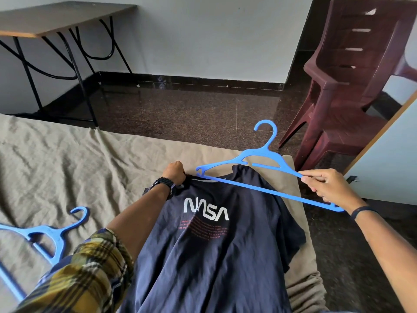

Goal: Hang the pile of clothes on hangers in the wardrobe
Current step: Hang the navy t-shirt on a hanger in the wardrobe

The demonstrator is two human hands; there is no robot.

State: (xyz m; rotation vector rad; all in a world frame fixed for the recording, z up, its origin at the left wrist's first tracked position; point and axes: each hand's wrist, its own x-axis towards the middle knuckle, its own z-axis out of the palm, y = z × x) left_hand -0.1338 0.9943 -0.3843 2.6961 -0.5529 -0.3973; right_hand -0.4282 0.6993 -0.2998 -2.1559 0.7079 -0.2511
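Navy T-shirt [214,245] on bed [67,159]: left hand [174,172] grips its collar; right hand [325,185] pinches blue hanger [259,170] above it.

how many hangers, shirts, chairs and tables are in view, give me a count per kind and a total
hangers: 2, one in the right hand over the shirt, one lying on the bed
shirts: 1
chairs: 1
tables: 1
total: 5
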